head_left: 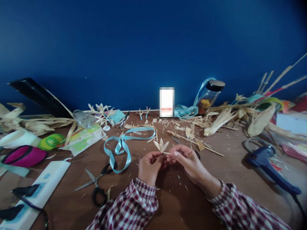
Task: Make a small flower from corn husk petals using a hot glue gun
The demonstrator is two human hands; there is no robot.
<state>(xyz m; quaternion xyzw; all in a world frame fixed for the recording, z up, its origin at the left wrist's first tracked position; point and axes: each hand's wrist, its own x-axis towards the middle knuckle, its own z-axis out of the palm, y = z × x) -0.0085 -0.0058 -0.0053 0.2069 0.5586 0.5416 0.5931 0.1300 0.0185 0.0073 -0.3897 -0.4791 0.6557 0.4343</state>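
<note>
A small pale flower of dried husk petals (161, 146) stands upright at the middle of the view, its base pinched in the fingers of my left hand (151, 164). My right hand (183, 158) is close beside it, thumb and fingertips closed on a petal that points right. The fingers of both hands nearly meet below the flower, and its lower end is hidden by them. Light blue ribbon (128, 159) lies in loops to the left of the hands, next to open scissors (96, 180) with black handles.
A white power strip (48, 182) with plugs lies at the lower left. On the right rests a blue glue gun (271, 169). Husk scraps (189, 131), a tilted jar (208, 99) and finished-looking husk flowers (102, 111) line the back by the blue wall.
</note>
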